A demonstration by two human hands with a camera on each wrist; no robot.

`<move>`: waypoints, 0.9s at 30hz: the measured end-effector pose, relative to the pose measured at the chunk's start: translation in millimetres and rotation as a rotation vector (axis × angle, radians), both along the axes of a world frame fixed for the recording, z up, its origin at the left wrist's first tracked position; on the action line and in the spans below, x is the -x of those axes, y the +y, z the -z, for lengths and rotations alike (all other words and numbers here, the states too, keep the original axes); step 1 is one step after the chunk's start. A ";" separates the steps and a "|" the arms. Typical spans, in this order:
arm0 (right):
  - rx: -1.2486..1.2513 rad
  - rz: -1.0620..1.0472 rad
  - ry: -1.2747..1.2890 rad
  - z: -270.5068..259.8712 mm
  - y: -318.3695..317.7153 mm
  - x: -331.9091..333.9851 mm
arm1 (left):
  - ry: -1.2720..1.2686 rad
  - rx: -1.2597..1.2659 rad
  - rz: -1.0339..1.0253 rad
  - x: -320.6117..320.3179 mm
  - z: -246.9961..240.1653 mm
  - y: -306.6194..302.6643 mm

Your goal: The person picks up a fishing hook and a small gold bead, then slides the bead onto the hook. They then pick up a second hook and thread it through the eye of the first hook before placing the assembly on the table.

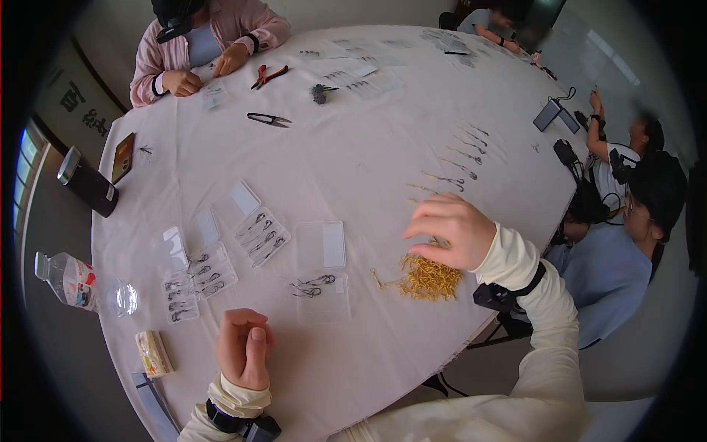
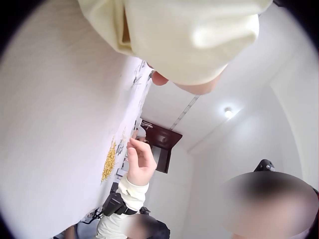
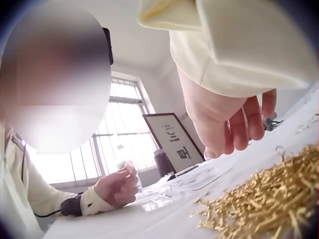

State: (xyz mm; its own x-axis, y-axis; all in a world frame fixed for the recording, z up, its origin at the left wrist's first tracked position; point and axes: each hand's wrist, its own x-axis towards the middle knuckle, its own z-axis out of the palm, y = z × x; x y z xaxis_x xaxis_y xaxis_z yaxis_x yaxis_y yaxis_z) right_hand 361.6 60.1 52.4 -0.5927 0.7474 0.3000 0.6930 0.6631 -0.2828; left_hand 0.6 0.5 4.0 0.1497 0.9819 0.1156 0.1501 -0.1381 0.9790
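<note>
A pile of small gold metal pieces (image 1: 434,283) lies on the cloth. Some ends are looped in the right wrist view, like little hooks or clasps. My right hand (image 1: 451,232) hovers over the pile's far edge, palm down, with relaxed, bent fingers. Loosely curled, my left hand (image 1: 244,346) rests near the table's front edge, thumb along the fingers and nothing visible in it. Between the hands sits an open clear plastic box (image 1: 305,254) with a few dark looped wire pieces (image 1: 313,286) in its near half. One gold piece (image 1: 377,280) lies left of the pile.
More open clear boxes (image 1: 247,254) of dark looped pieces stand left of centre. A row of similar pieces (image 1: 464,158) runs beyond my right hand. Thread snips (image 1: 269,119) and red-handled pliers (image 1: 269,76) lie farther back. A bottle (image 1: 74,280) and tumbler (image 1: 87,180) are at left. Other people sit around.
</note>
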 end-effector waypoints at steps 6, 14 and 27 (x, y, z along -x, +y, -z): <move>-0.151 0.068 -0.072 29.6 -33.8 55.8 | -0.015 0.008 0.079 0.4 -3.1 -5.4; -0.013 -0.021 0.011 43.9 -24.2 64.1 | -0.028 -0.064 0.079 2.4 6.6 -4.7; 0.300 -0.210 0.670 15.3 -38.9 168.6 | -0.129 -0.137 0.251 3.9 11.9 -2.6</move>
State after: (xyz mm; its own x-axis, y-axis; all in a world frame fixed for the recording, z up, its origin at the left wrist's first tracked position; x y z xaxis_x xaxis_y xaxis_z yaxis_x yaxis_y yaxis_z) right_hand 193.1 21.3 37.1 -0.4944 0.7450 0.4478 0.1777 0.5909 -0.7869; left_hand -3.3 -2.2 -7.9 0.3614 0.8900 0.2782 -0.0298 -0.2872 0.9574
